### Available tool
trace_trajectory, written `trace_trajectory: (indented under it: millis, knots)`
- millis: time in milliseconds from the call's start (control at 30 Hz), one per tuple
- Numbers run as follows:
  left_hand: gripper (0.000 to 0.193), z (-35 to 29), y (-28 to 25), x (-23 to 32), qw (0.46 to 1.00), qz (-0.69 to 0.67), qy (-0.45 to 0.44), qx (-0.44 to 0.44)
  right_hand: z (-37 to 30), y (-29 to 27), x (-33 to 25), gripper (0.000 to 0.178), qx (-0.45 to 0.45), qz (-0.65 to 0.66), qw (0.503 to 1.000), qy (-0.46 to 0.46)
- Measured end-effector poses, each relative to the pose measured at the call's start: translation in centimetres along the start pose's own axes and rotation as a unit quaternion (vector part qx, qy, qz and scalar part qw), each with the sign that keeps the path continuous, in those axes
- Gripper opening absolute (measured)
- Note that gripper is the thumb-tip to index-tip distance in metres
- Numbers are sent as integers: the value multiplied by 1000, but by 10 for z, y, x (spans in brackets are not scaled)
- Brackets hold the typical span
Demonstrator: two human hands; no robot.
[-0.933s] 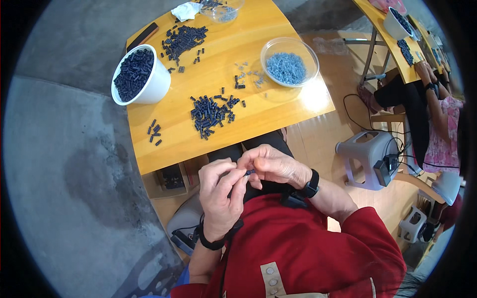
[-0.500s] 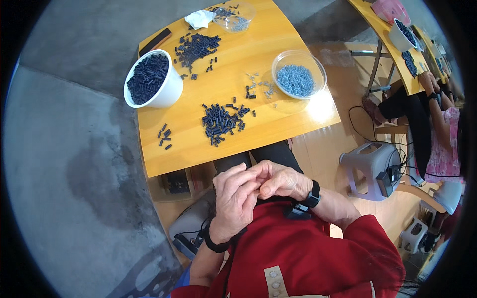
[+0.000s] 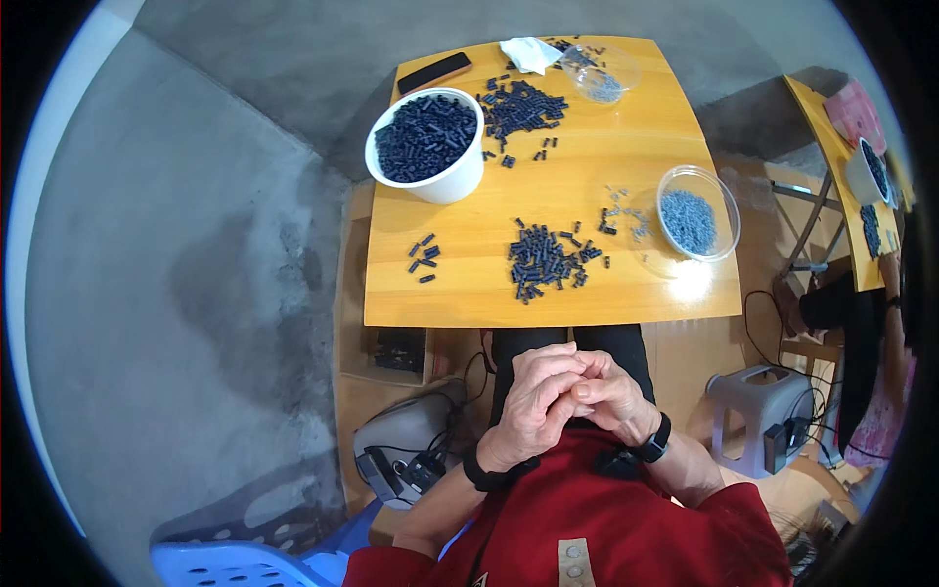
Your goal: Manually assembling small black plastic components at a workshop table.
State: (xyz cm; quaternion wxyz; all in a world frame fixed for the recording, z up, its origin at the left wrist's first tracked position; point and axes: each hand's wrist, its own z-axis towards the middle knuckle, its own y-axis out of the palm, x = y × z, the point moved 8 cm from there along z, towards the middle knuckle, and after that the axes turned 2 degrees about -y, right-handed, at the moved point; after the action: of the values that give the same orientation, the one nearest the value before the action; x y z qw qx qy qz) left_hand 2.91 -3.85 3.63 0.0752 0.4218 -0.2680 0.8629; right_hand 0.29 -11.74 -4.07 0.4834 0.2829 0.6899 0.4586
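Note:
Over my lap, just off the table's near edge, my left hand (image 3: pixel 536 403) and my right hand (image 3: pixel 614 399) meet with fingertips pressed together. Both are closed; whatever lies between the fingers is hidden or too small to name. The nearest pile of small dark cylindrical pieces (image 3: pixel 545 262) lies on the yellow table (image 3: pixel 460 298) ahead of my hands. A few more dark pieces (image 3: pixel 427 252) are scattered to its left. On the right stands a clear round bowl (image 3: pixel 726 217) holding small blue-grey pieces (image 3: pixel 688 221), with some loose clear bits (image 3: pixel 626 213) beside it.
A white tub (image 3: pixel 455 184) heaped with dark pieces stands at the table's left. Farther back are another dark pile (image 3: pixel 526 108), a phone-like dark slab (image 3: pixel 434 72), white tissue (image 3: pixel 531 54) and a second clear bowl (image 3: pixel 626 67). A grey stool (image 3: pixel 758 401) and a co-worker's arm (image 3: pixel 891 284) are at right.
The whole view has swung, so table and hands appear farther right and more level. My hands stay joined over my lap, with fingers slightly shifted. The piles look the same.

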Motion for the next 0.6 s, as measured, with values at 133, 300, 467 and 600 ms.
trace_trajectory:
  millis: [133,300,467,600]
  knots:
    - [18,4,-13,-8,999,12,-28,14,8,-5,6,30,21,8,999,34]
    - [12,-5,-72,-62,960,171,-171,141,11,-17,-18,25,132,-176,975,1]
    - [13,10,-129,-117,912,337,-151,180,6,-42,-49,17,241,-304,919,-63]
    - [12,26,-139,-145,899,397,-142,123,-5,-57,-74,14,331,-398,846,-131]
